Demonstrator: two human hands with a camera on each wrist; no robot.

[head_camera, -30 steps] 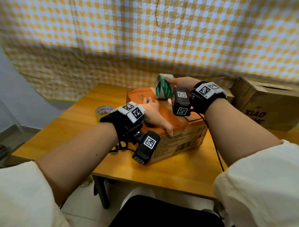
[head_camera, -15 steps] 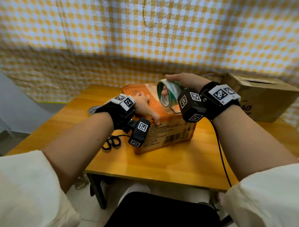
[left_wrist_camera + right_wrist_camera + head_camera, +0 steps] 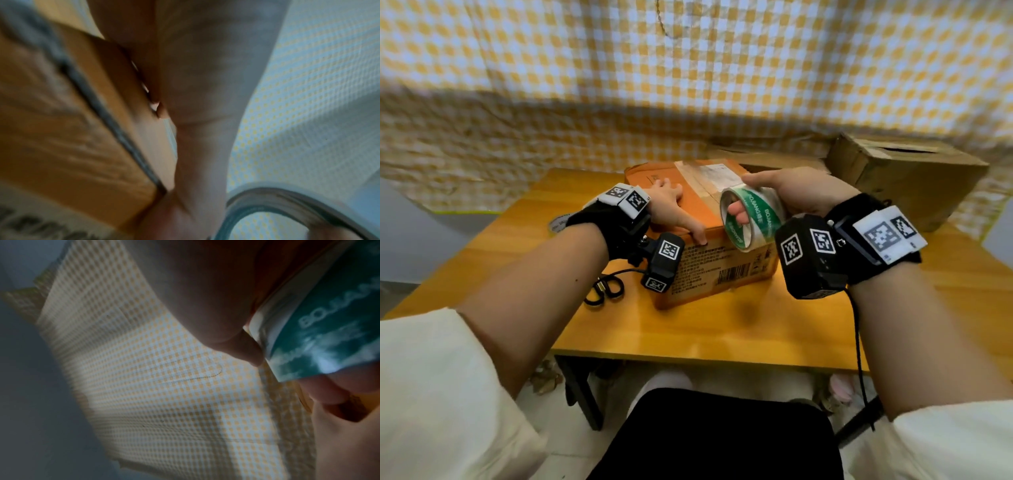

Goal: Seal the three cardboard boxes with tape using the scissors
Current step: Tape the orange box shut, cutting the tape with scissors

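Observation:
An orange cardboard box (image 3: 698, 212) with a white label stands in the middle of the wooden table (image 3: 722, 329). My left hand (image 3: 674, 209) lies flat on its top, thumb over the near edge. My right hand (image 3: 791, 195) grips a roll of clear tape with a green core (image 3: 750, 219), fingers through the hole, above the box's near right corner. A strip of tape runs from the roll back along the box top. The roll (image 3: 320, 331) fills the right wrist view. Black-handled scissors (image 3: 604, 291) lie on the table left of the box, partly under my left wrist.
Another brown cardboard box (image 3: 914, 178) stands at the back right, and a flatter one (image 3: 767, 157) behind the orange box. A second tape roll (image 3: 558, 222) lies at the left, behind my left wrist. A yellow checked cloth (image 3: 688, 85) hangs behind the table.
My right hand has drawn the tape roll from the far end of the box top toward me, to the near right corner. The left hand stays on the box.

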